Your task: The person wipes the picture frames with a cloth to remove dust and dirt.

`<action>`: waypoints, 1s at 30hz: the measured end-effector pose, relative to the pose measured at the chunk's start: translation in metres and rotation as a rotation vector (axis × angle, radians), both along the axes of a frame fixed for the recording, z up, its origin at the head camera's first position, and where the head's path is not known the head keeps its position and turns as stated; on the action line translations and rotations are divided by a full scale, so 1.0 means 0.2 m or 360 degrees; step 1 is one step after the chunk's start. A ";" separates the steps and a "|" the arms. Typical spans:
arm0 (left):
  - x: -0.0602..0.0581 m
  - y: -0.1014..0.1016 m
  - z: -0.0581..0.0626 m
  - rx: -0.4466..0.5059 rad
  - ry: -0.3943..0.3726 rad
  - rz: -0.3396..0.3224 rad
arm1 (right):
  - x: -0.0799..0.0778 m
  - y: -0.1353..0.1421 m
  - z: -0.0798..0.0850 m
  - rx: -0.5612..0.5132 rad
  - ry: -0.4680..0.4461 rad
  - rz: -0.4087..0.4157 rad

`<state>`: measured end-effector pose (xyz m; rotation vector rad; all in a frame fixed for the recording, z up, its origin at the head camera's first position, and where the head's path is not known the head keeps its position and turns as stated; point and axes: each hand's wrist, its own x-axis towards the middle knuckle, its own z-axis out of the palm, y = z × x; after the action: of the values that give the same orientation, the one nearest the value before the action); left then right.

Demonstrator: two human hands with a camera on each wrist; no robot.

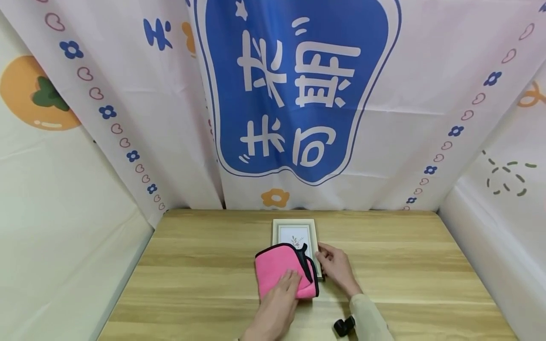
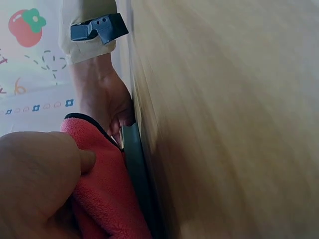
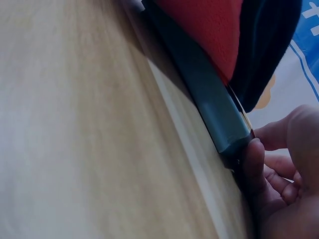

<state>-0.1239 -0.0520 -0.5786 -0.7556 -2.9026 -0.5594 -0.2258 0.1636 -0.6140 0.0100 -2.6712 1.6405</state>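
Observation:
A cream picture frame [image 1: 313, 233] with a small plant print lies face up near the back middle of the table. Folded over its lower left part is a pink cloth [image 1: 273, 267] with black edging. My left hand [image 1: 279, 296] rests on the cloth, its fingers straight and together. With thumb and fingers, my right hand [image 1: 339, 267] pinches the frame's right edge; the right wrist view shows the thumb at a corner of the frame's dark side [image 3: 209, 104]. Between my left hand and the frame, the cloth [image 2: 107, 184] covers much of the picture.
The wood-grain table [image 1: 192, 265] extends to both sides. Behind it hangs a printed curtain [image 1: 409, 156] with a large blue panel, and pale fabric walls stand left and right. A black device [image 1: 343, 327] sits by the right sleeve [image 1: 370, 317].

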 end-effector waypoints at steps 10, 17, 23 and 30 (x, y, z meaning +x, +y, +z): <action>0.00 0.05 0.00 -0.0003 0.0061 -0.0029 | -0.01 0.00 0.01 0.0027 0.0015 0.0015; -0.01 0.09 0.00 -0.0019 0.0121 -0.0041 | -0.02 0.00 0.01 0.0070 0.0004 -0.0002; -0.02 0.11 -0.01 -0.0024 0.0132 -0.0047 | -0.03 0.00 0.01 0.0082 0.0014 -0.0010; -0.01 0.12 -0.01 -0.0001 0.0107 -0.0056 | -0.03 0.00 0.01 0.0065 -0.0010 -0.0025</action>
<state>-0.1263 -0.0288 -0.5805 -0.8105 -2.8334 -0.5258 -0.2312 0.1630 -0.6119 -0.0157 -2.7018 1.5844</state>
